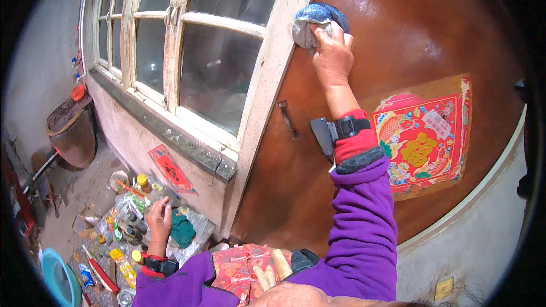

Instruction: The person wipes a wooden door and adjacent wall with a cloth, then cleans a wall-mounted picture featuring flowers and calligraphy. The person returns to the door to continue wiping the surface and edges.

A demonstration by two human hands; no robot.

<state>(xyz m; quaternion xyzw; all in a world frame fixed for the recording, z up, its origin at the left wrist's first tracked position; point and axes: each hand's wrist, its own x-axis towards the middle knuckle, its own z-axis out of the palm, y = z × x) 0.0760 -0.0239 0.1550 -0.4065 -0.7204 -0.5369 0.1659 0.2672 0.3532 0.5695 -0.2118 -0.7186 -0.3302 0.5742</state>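
Note:
My right hand (335, 53) reaches far up and grips a folded blue and grey cloth (322, 17). The cloth presses on the brown wooden door (384, 47), close to where it meets the pale door frame (279, 64). Below that hand, a dark metal handle (288, 119) sits on the door. A torn red paper print with fish and a gold character (420, 145) is pasted lower down. My left hand (158, 217) is held low, fingers bent, over a cluttered surface beside a dark green cloth (182, 231). Whether its fingers hold anything is unclear.
A paned window (222, 72) with a stone sill (170, 130) adjoins the door. Bottles (132, 226), a yellow-lidded jar (143, 182) and packets (123, 266) crowd the lower left. A turquoise basin (59, 277) stands there too. Farther off is a large brown vat (74, 136).

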